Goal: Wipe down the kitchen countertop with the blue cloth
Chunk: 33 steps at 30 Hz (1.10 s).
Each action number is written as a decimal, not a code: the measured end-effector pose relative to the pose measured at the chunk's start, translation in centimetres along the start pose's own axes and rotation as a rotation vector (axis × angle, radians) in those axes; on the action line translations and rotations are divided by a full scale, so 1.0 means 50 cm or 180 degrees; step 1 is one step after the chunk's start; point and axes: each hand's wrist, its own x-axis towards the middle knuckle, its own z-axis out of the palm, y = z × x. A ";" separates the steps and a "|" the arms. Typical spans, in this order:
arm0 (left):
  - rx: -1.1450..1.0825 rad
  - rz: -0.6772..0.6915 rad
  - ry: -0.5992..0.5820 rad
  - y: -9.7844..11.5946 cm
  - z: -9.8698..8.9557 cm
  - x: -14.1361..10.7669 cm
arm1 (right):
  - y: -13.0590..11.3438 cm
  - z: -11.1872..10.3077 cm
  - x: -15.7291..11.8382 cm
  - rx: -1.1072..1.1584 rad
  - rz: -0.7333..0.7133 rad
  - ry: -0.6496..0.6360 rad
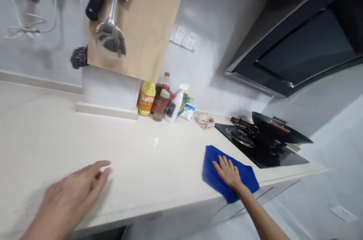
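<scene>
Under my right hand [228,172] a blue cloth [211,162] lies spread on the white countertop [159,172], close to the stove. The hand presses flat on the cloth with fingers stretched out, and one corner of the cloth hangs over the counter's front edge. My left hand [73,190] is over the left part of the counter, slightly blurred. Its thumb and forefinger are apart and nothing is between them; the other fingers are mostly hidden.
Along the wall stand a yellow jug [146,98], a brown bottle [161,105], a white spray bottle [175,105] and a crumpled rag [204,121]. A black wok [286,131] rests on the gas stove [269,156] beneath the range hood [300,47]. A ladle [111,37] and knives hang by a wooden board [153,16].
</scene>
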 end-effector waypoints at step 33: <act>-0.0019 0.0976 -0.0407 0.085 0.074 0.126 | -0.453 -0.172 -0.135 0.4834 -0.1406 0.1075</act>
